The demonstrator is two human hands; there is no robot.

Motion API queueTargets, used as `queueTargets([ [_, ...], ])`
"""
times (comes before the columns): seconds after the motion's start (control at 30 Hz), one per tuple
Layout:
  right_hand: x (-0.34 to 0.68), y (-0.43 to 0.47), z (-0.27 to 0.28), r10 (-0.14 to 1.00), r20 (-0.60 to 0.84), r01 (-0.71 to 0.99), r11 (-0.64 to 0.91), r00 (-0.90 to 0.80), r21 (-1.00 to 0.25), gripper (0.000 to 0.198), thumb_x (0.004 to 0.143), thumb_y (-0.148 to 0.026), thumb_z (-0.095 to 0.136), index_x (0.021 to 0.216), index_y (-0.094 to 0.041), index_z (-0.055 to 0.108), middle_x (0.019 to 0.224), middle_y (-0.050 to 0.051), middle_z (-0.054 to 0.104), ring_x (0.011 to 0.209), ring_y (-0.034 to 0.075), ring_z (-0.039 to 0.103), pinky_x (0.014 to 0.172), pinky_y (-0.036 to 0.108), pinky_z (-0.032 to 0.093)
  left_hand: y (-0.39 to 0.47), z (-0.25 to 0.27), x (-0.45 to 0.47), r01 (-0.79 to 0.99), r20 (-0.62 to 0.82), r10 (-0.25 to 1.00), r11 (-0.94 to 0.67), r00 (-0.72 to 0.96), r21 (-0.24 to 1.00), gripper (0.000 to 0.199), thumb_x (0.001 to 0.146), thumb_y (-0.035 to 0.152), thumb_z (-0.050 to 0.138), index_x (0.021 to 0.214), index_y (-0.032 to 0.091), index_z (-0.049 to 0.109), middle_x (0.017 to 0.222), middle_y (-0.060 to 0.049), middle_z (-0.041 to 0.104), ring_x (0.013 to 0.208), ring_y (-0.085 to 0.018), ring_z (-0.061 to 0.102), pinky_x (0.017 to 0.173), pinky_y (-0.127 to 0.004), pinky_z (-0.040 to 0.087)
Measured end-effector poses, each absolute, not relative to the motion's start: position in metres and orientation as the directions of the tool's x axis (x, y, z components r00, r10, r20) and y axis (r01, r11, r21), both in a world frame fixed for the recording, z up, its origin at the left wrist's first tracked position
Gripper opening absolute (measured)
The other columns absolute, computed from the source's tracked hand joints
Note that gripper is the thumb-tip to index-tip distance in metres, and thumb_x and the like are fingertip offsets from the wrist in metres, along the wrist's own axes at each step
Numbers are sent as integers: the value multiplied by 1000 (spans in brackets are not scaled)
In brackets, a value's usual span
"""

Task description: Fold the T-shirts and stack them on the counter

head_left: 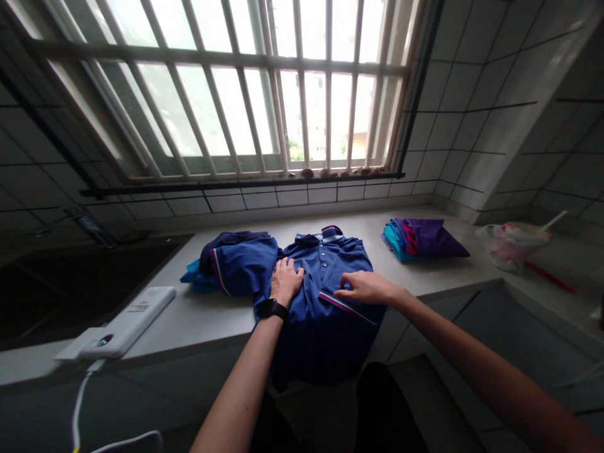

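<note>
The lower part of the blue shirt (306, 327) hangs over the front edge of the counter (212, 324), the rest lying on top; its own weight could drag it floorward if both hands let go. The left hand (285, 278) (watch (272, 308) on its wrist) presses flat, fingers spread and pinching nothing; pushing unevenly might bunch the cloth. The right hand (361, 287) curls at the striped sleeve; whether its fingertips grip fabric, I can't tell in this dim light. Farther back, the other sleeve overlaps the clothes pile (206, 262), so a tug could disturb that.
</note>
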State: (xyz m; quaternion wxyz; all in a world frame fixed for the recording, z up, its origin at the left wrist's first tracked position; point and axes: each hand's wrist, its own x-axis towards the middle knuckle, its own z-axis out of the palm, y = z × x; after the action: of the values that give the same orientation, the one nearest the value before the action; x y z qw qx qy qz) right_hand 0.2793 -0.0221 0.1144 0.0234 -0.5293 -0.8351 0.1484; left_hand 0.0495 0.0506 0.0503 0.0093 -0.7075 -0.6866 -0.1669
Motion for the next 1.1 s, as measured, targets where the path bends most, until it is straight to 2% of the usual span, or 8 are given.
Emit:
queueTargets([
  [0.17, 263, -15, 101, 874, -114, 872, 443, -472, -208, 29, 101, -43, 45, 105, -24, 67, 98, 8, 75, 86, 23, 70, 65, 26, 41, 53, 48, 48, 972, 270, 963, -77, 14, 223, 47, 94, 31, 43, 131, 10, 60, 146, -19, 55, 136, -28, 48, 116, -38, 36],
  [0.37, 271, 16, 111, 988, 147, 924, 102, -51, -368, 39, 106, -34, 29, 113, -18, 64, 104, 13, 74, 91, 23, 70, 73, 27, 45, 55, 45, 47, 971, 280, 960, -82, 16, 227, 45, 94, 32, 42, 130, 12, 61, 146, -18, 56, 136, -29, 49, 115, -40, 38],
  [0.47, 283, 28, 111, 965, -61, 838, 190, -257, -511, 36, 105, -29, 33, 107, -17, 66, 97, 10, 76, 82, 18, 70, 73, 24, 49, 54, 45, 47, 971, 275, 961, -76, 10, 228, 45, 94, 31, 42, 130, 11, 61, 146, -18, 55, 136, -29, 48, 115, -39, 37],
  [0.53, 290, 32, 106, 945, -90, 811, 220, -316, -542, 33, 104, -24, 35, 110, -16, 67, 99, 9, 76, 83, 16, 70, 76, 23, 50, 54, 45, 48, 971, 274, 962, -74, 10, 226, 46, 94, 31, 42, 130, 10, 61, 146, -18, 55, 136, -29, 48, 115, -38, 37],
  [0.67, 296, 35, 91, 975, 92, 912, 224, -205, -344, 34, 98, -29, 54, 129, -19, 62, 130, 13, 67, 114, 22, 64, 94, 28, 47, 55, 44, 48, 974, 286, 958, -71, 6, 217, 45, 94, 31, 43, 129, 11, 61, 145, -17, 56, 135, -29, 49, 115, -38, 37],
  [0.77, 296, 37, 83, 980, 18, 947, 197, -199, -253, 33, 98, -33, 55, 128, -23, 62, 127, 11, 68, 113, 25, 65, 90, 30, 47, 55, 44, 47, 974, 286, 958, -73, 8, 215, 45, 94, 32, 43, 130, 12, 61, 145, -16, 57, 135, -28, 50, 115, -39, 38],
  [1.0, 298, 51, 82, 978, 171, 960, -69, 118, -271, 33, 101, -23, 37, 125, -18, 59, 112, 16, 71, 99, 26, 69, 80, 30, 46, 52, 47, 48, 974, 253, 967, -69, 12, 218, 49, 95, 32, 41, 134, 7, 59, 148, -19, 53, 138, -30, 47, 117, -38, 35],
  [1.1, 300, 53, 73, 974, 208, 960, -34, 95, -277, 33, 99, -20, 39, 125, -16, 59, 118, 17, 69, 106, 26, 66, 86, 30, 46, 52, 48, 48, 974, 254, 967, -71, 14, 215, 49, 95, 32, 41, 134, 8, 59, 147, -19, 54, 138, -29, 47, 117, -37, 35],
])
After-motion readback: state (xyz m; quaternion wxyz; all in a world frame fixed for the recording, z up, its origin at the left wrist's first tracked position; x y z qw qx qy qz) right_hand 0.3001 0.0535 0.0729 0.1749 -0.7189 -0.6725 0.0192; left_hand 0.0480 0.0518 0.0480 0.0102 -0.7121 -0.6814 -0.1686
